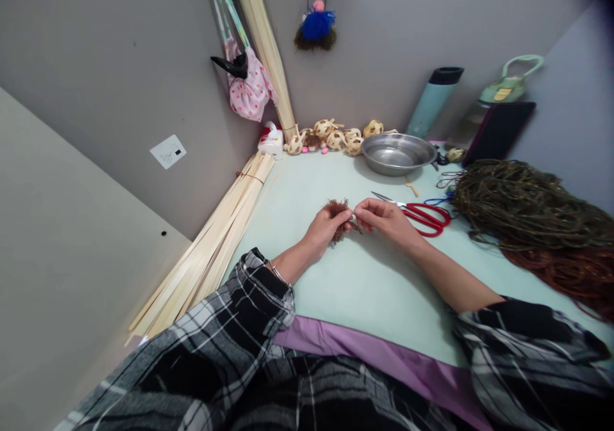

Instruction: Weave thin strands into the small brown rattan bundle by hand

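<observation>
Over the middle of the pale green tabletop, my left hand (322,229) is closed around a frayed tuft of brown yarn (338,207). Brown fringe sticks out above and below its fingers. My right hand (386,220) meets it at the left thumb tip, its thumb and forefinger pinched together. What that pinch holds is too small to make out. Just behind and to the right of my right hand lie scissors (426,219) with red handles, the blades pointing to the back left.
Wood strips (215,226) lie along the left edge. At the back stand woven strip balls (337,140) and a metal bowl (398,155). Dark green yarn (522,204) and reddish-brown yarn (566,274) fill the right side, before a bottle (434,101) and a dark tablet (499,133).
</observation>
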`<act>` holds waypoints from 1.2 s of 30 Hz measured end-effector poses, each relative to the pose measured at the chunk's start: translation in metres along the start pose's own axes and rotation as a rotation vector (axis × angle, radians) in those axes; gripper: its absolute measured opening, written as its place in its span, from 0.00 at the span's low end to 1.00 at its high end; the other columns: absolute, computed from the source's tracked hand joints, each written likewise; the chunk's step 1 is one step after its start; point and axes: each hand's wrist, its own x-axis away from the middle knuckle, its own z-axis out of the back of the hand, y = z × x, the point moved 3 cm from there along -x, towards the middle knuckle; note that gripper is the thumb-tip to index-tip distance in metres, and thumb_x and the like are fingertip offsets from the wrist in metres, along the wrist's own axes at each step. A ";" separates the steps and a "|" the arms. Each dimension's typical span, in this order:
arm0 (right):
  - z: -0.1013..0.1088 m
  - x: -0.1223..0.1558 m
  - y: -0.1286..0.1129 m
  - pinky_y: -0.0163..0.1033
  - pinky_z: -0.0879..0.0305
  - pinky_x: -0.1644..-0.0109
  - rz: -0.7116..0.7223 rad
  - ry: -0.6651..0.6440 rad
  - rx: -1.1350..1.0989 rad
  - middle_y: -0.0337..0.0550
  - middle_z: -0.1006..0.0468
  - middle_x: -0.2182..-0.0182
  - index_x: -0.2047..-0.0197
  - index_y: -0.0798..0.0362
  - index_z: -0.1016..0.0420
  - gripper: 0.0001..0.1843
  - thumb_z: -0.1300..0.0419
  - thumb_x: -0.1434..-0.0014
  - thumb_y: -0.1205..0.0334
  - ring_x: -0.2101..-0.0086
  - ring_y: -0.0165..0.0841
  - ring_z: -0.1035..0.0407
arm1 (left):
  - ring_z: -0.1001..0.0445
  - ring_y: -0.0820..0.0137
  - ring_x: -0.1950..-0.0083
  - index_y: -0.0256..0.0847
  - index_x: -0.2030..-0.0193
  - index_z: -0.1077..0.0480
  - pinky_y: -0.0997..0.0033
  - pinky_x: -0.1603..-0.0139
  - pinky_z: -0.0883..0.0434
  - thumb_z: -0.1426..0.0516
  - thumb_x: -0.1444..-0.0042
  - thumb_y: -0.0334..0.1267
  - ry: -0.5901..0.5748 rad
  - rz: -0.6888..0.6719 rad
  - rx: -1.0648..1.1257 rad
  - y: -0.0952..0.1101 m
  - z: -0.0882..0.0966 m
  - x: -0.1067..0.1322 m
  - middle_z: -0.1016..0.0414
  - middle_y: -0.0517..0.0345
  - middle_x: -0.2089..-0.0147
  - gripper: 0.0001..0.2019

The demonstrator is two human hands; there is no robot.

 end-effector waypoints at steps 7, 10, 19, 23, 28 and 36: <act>0.001 -0.001 0.002 0.35 0.46 0.72 -0.013 -0.006 -0.005 0.38 0.30 0.77 0.70 0.55 0.27 0.22 0.33 0.48 0.42 0.78 0.26 0.40 | 0.34 0.79 0.73 0.37 0.65 0.31 0.77 0.72 0.39 0.39 0.48 0.37 -0.031 0.030 0.002 0.000 -0.001 0.000 0.32 0.63 0.74 0.07; 0.000 0.000 0.002 0.35 0.46 0.72 -0.021 -0.032 -0.026 0.38 0.29 0.77 0.69 0.55 0.27 0.21 0.33 0.48 0.44 0.77 0.26 0.40 | 0.34 0.79 0.74 0.37 0.65 0.31 0.77 0.73 0.40 0.39 0.49 0.37 -0.016 0.043 0.034 0.001 0.000 0.000 0.32 0.63 0.75 0.07; -0.002 0.000 0.003 0.35 0.44 0.71 -0.016 -0.032 -0.036 0.36 0.30 0.78 0.68 0.55 0.28 0.13 0.35 0.47 0.53 0.77 0.26 0.40 | 0.33 0.79 0.74 0.37 0.68 0.32 0.77 0.72 0.39 0.40 0.51 0.36 0.004 0.060 0.071 0.004 -0.001 0.000 0.32 0.62 0.74 0.06; -0.001 0.001 0.004 0.35 0.45 0.71 -0.019 -0.014 -0.009 0.36 0.30 0.79 0.69 0.55 0.29 0.10 0.37 0.47 0.57 0.77 0.26 0.40 | 0.34 0.79 0.74 0.37 0.67 0.31 0.77 0.70 0.37 0.40 0.51 0.35 0.016 0.062 0.084 0.004 -0.001 0.000 0.32 0.63 0.74 0.05; -0.001 0.001 0.002 0.35 0.44 0.70 -0.015 -0.004 0.011 0.36 0.30 0.79 0.70 0.54 0.29 0.08 0.37 0.47 0.58 0.77 0.27 0.40 | 0.33 0.79 0.73 0.36 0.68 0.31 0.77 0.70 0.37 0.40 0.51 0.35 0.037 0.080 0.132 0.005 0.000 0.001 0.31 0.62 0.73 0.06; 0.002 0.002 0.003 0.35 0.42 0.69 0.019 0.004 -0.029 0.38 0.29 0.75 0.69 0.53 0.29 0.11 0.39 0.41 0.54 0.76 0.27 0.39 | 0.33 0.79 0.73 0.36 0.67 0.30 0.76 0.69 0.36 0.39 0.50 0.35 0.041 0.099 0.181 0.006 -0.001 0.002 0.30 0.61 0.70 0.06</act>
